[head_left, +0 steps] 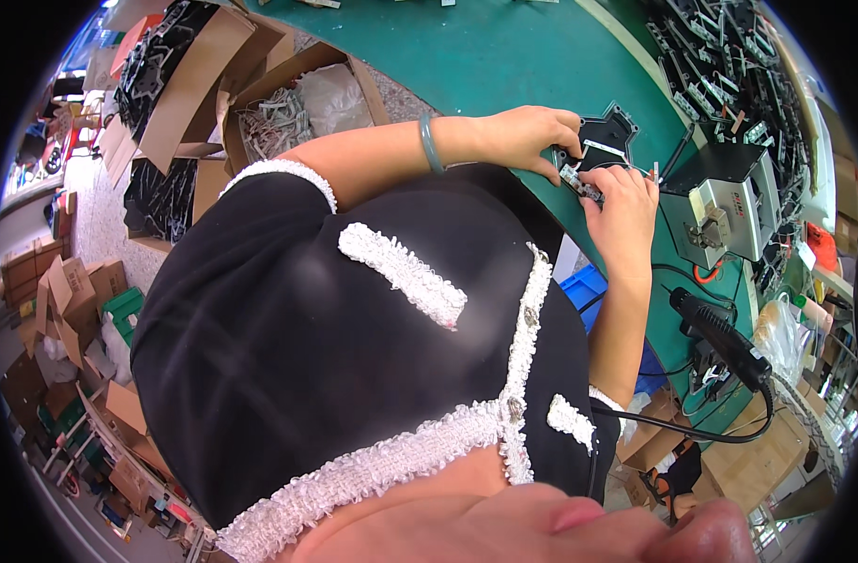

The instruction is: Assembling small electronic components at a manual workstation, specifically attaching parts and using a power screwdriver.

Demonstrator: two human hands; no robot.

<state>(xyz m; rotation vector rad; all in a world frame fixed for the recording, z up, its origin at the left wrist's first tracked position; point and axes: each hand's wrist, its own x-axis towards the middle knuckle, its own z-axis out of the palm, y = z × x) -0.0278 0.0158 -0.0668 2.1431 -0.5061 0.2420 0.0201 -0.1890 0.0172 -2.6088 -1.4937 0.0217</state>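
Observation:
At the near edge of the green table lies a black plastic housing (617, 125) with angled corners and a white strip inside. My left hand (528, 141), with a bangle on its wrist, grips the near left edge of this housing, thumb and fingers curled round it. My right hand (624, 206) is closed over the near side, its fingertips pressed together on a small silvery strip-shaped part (574, 176). My right fingers hide part of the strip. A thin light-coloured wire runs near those fingers.
Right of my hands stands a grey-black bench machine (729, 206). Nearer lies a black corded hand tool (720, 333). Many black housings (720, 66) are piled at the far right. A blue crate (584, 286) sits below the table (485, 56); an open carton (307, 103) holds wires at left.

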